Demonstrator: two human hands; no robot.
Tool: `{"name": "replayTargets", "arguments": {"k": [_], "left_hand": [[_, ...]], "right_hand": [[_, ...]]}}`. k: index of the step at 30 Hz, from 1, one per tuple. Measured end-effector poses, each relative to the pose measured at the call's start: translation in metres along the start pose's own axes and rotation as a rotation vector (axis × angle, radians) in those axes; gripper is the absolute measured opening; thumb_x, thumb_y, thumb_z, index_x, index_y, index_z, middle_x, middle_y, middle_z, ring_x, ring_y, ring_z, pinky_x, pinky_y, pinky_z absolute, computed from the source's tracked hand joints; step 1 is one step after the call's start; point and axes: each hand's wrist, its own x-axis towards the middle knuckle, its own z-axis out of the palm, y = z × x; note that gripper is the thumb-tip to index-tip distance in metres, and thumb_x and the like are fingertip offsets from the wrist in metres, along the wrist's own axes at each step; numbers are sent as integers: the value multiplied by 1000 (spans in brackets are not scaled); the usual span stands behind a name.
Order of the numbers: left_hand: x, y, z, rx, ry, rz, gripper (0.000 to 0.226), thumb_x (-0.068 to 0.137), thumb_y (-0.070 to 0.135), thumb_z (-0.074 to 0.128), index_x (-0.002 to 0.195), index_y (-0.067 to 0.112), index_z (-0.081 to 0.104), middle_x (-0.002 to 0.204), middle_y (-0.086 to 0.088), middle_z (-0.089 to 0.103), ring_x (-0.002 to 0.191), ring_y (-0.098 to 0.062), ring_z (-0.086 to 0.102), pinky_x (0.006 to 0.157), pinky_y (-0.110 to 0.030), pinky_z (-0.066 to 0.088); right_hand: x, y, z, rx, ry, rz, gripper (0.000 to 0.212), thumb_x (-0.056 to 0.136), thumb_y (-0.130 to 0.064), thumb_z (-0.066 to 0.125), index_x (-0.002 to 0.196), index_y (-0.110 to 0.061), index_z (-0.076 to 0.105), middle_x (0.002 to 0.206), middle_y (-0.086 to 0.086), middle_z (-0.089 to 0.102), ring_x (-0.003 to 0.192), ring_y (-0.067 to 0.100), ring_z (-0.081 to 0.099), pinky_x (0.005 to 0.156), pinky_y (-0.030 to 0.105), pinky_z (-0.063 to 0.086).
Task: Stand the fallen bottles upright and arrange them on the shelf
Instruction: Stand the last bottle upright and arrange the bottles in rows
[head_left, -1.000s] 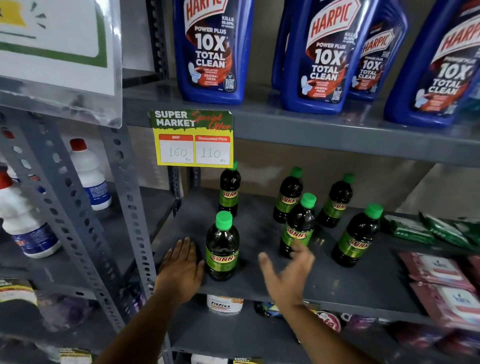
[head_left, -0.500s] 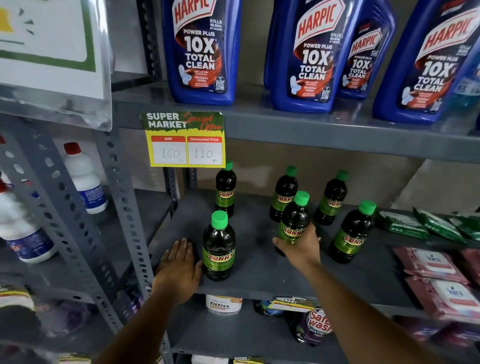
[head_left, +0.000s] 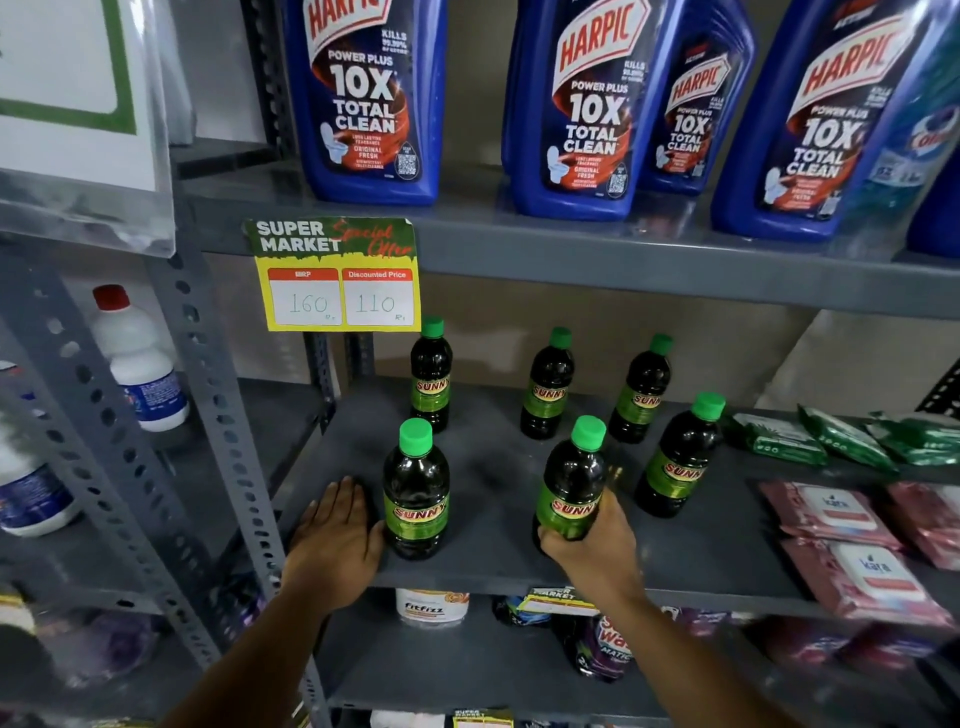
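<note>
My right hand (head_left: 597, 545) is wrapped around the base of a dark, glossy plastic bottle (head_left: 570, 483) with a green ribbed cap, upright on the matte grey metal shelf (head_left: 498, 519). My left hand (head_left: 337, 540) lies flat and released beside another upright bottle (head_left: 415, 493).

1 head-worn wide-angle view, close to the rack, facing forward and slightly down at the grey middle shelf (head_left: 493, 561) at frame centre. Both forearms enter from the bottom edge. Upper shelf (head_left: 623, 254) crosses the top; edges bow from lens distortion.
</note>
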Motion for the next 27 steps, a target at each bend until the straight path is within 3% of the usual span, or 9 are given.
{"name": "replayTargets", "arguments": {"k": [2,4,7,9,11,14,16,18,27], "left_hand": [[0,0,-1,-2,3,-2,82,82,54,-3,148,8,11,159,-11,11,145,-24,7,117,-40,7],[-1,2,-3,-1,-7,-2,78,84,52,3,148,8,10,159,-11,10,145,-24,6,117,-41,8],[-1,3,-4,7,-7,-9,76,85,50,4,148,7,10,159,-11,10,145,-24,6,118,-41,8],[-1,4,-5,8,-8,-6,71,89,49,7,148,7,9,159,-11,10,145,-24,6,118,-41,8],[-2,4,-4,7,-7,-3,70,91,48,9,148,7,10,159,-11,11,145,-24,7,117,-41,8],[-2,2,-2,10,16,7,84,81,55,-4,147,7,15,158,-12,15,144,-26,10,117,-42,10],[-1,-1,0,-4,23,11,90,77,57,-7,146,6,18,157,-14,18,144,-27,13,116,-43,12],[0,-1,1,-13,27,11,90,77,57,-6,146,5,20,156,-14,20,144,-28,15,116,-44,13],[0,1,0,-35,33,5,90,77,57,-3,144,3,24,154,-17,25,142,-31,20,115,-46,16]], "right_hand": [[-3,2,-1,25,-23,-41,68,58,-31,87,116,-31,51,111,-10,61,101,7,60,73,15,42],[-8,9,-2,98,7,-104,96,58,-50,86,137,-26,39,133,-9,51,120,5,51,94,23,43],[-10,18,-10,207,329,-112,112,67,-74,64,144,-2,26,141,17,36,129,22,39,109,37,34],[4,18,-25,172,535,-22,113,65,-76,61,140,3,29,134,26,35,126,31,36,108,45,33],[29,21,-46,82,612,79,114,62,-67,70,141,4,28,137,30,35,132,41,31,111,52,27],[65,32,-80,-2,447,182,111,61,-40,88,145,-4,25,146,23,38,138,38,32,113,49,28],[81,38,-93,-8,315,200,94,63,-32,88,139,-12,36,137,14,53,127,35,49,100,41,40],[88,41,-99,-55,235,217,76,65,-30,87,129,-16,47,125,10,62,114,33,58,89,36,43],[50,43,-98,-37,241,189,67,66,-27,85,120,-16,47,107,4,62,94,24,59,79,33,44]]}}
